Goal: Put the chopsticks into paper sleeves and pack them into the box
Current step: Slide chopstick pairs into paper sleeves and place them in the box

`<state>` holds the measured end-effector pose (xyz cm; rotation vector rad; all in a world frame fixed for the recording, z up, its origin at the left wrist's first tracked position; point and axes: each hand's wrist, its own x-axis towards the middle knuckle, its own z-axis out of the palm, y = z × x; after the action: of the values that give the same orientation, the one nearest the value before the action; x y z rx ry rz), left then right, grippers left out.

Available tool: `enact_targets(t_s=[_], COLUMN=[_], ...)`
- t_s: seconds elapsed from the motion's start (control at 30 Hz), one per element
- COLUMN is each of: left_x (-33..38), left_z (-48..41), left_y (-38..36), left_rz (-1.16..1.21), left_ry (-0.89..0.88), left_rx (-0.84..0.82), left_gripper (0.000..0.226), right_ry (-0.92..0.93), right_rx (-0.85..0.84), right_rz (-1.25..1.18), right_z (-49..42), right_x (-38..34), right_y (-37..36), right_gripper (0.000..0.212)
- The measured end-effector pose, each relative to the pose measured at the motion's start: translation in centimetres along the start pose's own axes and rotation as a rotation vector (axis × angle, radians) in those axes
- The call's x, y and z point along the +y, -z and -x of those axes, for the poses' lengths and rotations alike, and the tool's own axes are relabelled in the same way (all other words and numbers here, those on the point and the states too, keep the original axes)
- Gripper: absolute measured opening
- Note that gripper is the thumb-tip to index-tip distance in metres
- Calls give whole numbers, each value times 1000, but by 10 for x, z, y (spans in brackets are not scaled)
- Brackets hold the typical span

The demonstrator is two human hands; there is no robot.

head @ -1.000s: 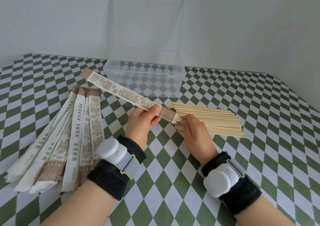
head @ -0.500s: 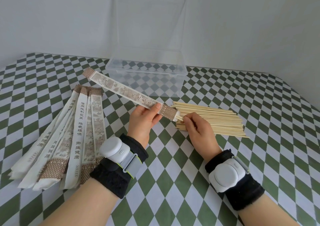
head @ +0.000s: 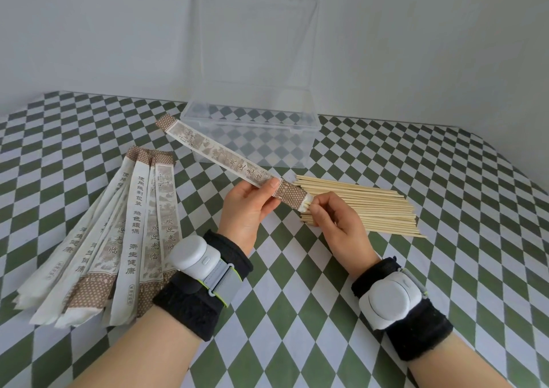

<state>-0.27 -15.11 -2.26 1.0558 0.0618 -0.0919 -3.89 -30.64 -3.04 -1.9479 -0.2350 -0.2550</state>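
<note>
The right hand point(head: 335, 224) pinches its thumb and forefinger together at the open mouth of a paper sleeve point(head: 228, 161), on what look like the last pale ends of chopsticks showing there; whether it grips the sticks or the paper lip I cannot tell. The left hand point(head: 246, 209) is closed on the same sleeve just up from its dotted brown end, thumb on top, fingers under, holding it off the table so it slants up and away to the left.

Behind the right hand lies the pile of bare chopsticks point(head: 365, 209) on the checked tablecloth point(head: 445, 179). A fan of empty sleeves point(head: 118, 239) lies to the left. Beyond the held sleeve stands the clear plastic box point(head: 252, 132), lid upright; no sleeved pairs show inside it.

By my judgement the step in hand is finishing the insertion of a pair. The next move calls for seating the ends without crumpling the thin paper mouth, then carrying the filled sleeve level to the box and laying it flat inside.
</note>
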Motion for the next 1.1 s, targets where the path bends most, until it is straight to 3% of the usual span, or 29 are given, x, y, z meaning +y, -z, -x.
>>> enact_targets(t_s=[0.17,0.97,1.1], left_x=[-1,0,-1], left_z=[0,4,4], left_y=[0,-1,-1], left_rz=[-1,-42,-66], left_ry=[1,-7,-22], left_rx=[-43,-53,-58], left_gripper=[11,13,17], right_ry=[-10,-54,-146], right_rx=[-16,-48,-39], right_rz=[-41,59,-95], right_z=[1,1,-5], right_x=[2,0,-12], right_y=[0,0,-1], right_gripper=[7,24,24])
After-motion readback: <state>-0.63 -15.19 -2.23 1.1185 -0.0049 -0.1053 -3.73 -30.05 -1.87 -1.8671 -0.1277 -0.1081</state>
